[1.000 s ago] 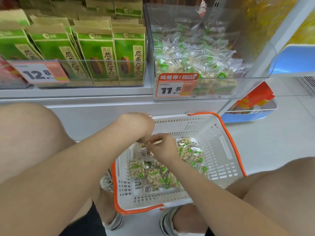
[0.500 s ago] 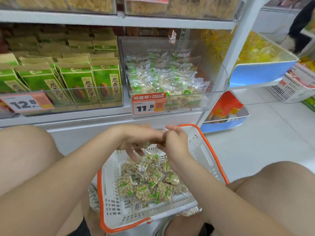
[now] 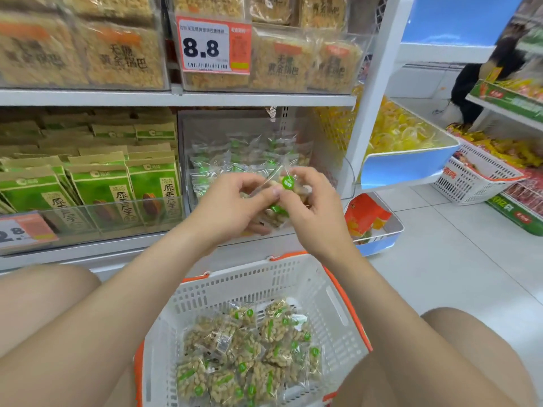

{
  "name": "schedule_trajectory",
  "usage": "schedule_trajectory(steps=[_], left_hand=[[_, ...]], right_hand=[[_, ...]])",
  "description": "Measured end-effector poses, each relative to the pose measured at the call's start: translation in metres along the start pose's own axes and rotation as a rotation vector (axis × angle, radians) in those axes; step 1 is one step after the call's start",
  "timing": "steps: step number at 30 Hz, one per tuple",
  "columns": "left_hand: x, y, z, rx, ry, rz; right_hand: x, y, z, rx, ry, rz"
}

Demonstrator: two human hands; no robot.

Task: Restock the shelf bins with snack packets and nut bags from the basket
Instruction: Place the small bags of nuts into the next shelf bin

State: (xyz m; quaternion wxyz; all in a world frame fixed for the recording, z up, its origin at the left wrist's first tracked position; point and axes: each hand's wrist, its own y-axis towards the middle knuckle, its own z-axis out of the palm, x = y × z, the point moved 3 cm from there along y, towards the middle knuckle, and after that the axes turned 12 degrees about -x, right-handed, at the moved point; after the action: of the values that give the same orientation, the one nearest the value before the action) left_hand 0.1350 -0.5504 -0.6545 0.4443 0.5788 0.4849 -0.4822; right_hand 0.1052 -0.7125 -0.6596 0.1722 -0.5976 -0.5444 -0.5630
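A white basket (image 3: 326,292) with an orange rim sits on the floor between my knees. Several clear nut packets (image 3: 249,348) with green labels lie in its bottom. My left hand (image 3: 226,207) and my right hand (image 3: 311,212) are raised together in front of the clear shelf bin (image 3: 235,124). Both grip a small bunch of the same nut packets (image 3: 283,192), level with the bin's front wall. More of these packets are piled inside the bin.
Green seed bags (image 3: 117,189) fill the bin to the left. Rice-cracker packs (image 3: 282,60) stand on the shelf above with an 8.8 price tag (image 3: 211,45). A blue tray (image 3: 411,160) of yellow sweets and a white basket (image 3: 476,174) are to the right. A person (image 3: 487,80) stands far right.
Both hands lifted out of the basket with nut packets and rose to the front of the clear bin. My view tilted up, showing the upper shelf.
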Motion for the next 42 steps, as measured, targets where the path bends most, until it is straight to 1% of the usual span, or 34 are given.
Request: schedule_trajectory(steps=[2, 4, 6, 7, 9, 12, 16, 18, 22, 26, 29, 33, 39, 42], left_hand=[[-0.005, 0.012, 0.002, -0.131, 0.05, 0.086], [-0.012, 0.025, 0.005, -0.179, 0.135, 0.198], [-0.019, 0.037, 0.006, -0.176, 0.377, 0.313], [-0.02, 0.042, 0.007, -0.175, 0.512, 0.336], [-0.023, 0.053, 0.009, -0.149, 0.665, 0.334], [-0.023, 0.069, 0.017, -0.071, 0.78, 0.328], [-0.017, 0.103, 0.032, 0.025, 0.917, 0.33], [-0.011, 0.12, 0.041, 0.043, 0.955, 0.336], [0.009, 0.143, 0.054, 0.04, 1.047, 0.344], [0.022, 0.153, 0.057, 0.045, 1.121, 0.35], [0.024, 0.156, 0.058, 0.051, 1.154, 0.358], [0.024, 0.154, 0.06, 0.02, 1.174, 0.394], [0.025, 0.151, 0.059, 0.012, 1.168, 0.421], [0.026, 0.151, 0.059, 0.01, 1.176, 0.429]], right_hand=[[0.002, 0.022, -0.003, 0.034, -0.005, -0.013], [0.004, 0.045, -0.006, 0.046, -0.056, -0.086], [0.008, 0.069, -0.011, -0.016, -0.134, -0.195], [0.008, 0.082, -0.014, -0.066, -0.182, -0.248], [0.007, 0.106, -0.015, -0.129, -0.282, -0.329], [-0.009, 0.133, -0.014, -0.188, -0.461, -0.44], [-0.042, 0.146, -0.009, -0.282, -0.686, -0.495], [-0.051, 0.153, -0.004, -0.281, -0.755, -0.559], [-0.056, 0.167, 0.011, -0.281, -0.818, -0.656], [-0.063, 0.171, 0.025, -0.273, -0.912, -0.686], [-0.061, 0.179, 0.027, -0.218, -1.003, -0.644], [-0.055, 0.185, 0.026, -0.071, -1.073, -0.632], [-0.072, 0.188, 0.031, 0.175, -1.132, -0.501], [-0.076, 0.189, 0.031, 0.23, -1.207, -0.513]])
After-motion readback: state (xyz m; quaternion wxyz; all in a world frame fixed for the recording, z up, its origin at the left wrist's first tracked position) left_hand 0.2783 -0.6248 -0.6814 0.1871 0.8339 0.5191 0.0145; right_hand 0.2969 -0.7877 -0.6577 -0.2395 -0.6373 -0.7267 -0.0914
